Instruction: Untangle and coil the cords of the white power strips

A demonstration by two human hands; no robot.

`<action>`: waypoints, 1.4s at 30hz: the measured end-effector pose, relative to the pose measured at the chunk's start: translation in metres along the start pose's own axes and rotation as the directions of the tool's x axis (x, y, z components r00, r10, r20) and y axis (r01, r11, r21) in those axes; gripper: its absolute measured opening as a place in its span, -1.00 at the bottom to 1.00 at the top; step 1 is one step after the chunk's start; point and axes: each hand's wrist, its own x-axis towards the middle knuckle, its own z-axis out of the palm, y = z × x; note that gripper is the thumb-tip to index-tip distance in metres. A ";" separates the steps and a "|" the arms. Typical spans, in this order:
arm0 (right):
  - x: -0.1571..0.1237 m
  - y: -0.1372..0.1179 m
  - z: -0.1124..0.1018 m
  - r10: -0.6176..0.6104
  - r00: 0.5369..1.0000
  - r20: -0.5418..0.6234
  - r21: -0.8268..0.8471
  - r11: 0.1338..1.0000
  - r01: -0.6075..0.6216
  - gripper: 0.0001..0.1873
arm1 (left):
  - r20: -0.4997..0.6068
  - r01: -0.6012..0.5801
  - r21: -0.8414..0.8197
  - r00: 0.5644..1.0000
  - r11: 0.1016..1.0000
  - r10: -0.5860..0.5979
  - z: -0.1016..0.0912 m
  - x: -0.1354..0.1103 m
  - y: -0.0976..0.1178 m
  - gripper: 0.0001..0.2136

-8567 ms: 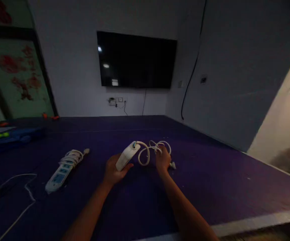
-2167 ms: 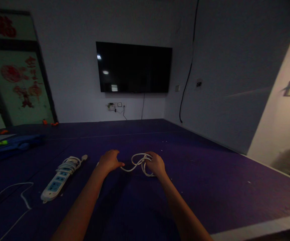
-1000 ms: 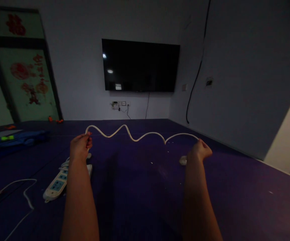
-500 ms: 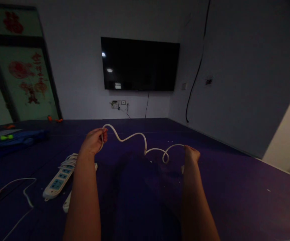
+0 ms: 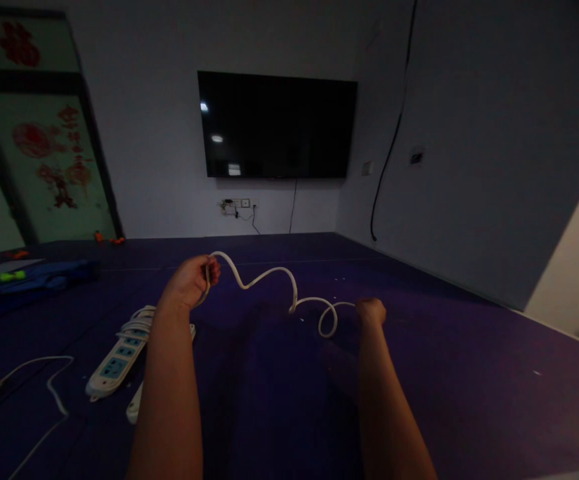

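Observation:
A white power cord (image 5: 270, 271) hangs in loose waves between my hands, with one small loop near the right end. My left hand (image 5: 189, 281) is closed round the cord, and a length of it drops behind the wrist. The other end runs into my right hand (image 5: 372, 310), whose fingers are closed on it and partly hidden by the back of the hand. Left of my left forearm lies a white power strip (image 5: 114, 365) with blue socket faces and a cord bundled on its far end. A second white strip (image 5: 134, 405) is mostly hidden under that forearm.
A thin white cable (image 5: 54, 393) trails over the purple floor (image 5: 469, 400) at the left. Farther off lies a blue cloth heap (image 5: 59, 273). A television (image 5: 277, 127) hangs on the far wall, and a black cable (image 5: 387, 167) dangles along the right wall.
My right hand has moved a little left and down, bringing its end of the cord closer to my left hand. The loop near it hangs slightly lower. My left hand has barely shifted.

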 end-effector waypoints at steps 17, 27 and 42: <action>-0.182 -0.181 -0.045 -0.804 0.382 0.455 0.109 0.476 0.872 -0.45 | 0.059 -0.107 0.089 0.993 0.990 0.102 0.020 0.002 -0.007 -0.87; -0.122 -0.160 -0.007 -0.800 0.414 0.434 0.108 0.503 0.858 -0.74 | 0.047 -0.027 0.062 0.999 0.998 0.024 -0.002 0.006 -0.001 -0.82; -0.113 -0.155 0.000 -0.725 0.514 0.459 0.888 0.387 -0.247 -0.53 | 0.162 -0.240 0.196 0.964 0.951 0.210 -0.010 -0.002 -0.005 -0.95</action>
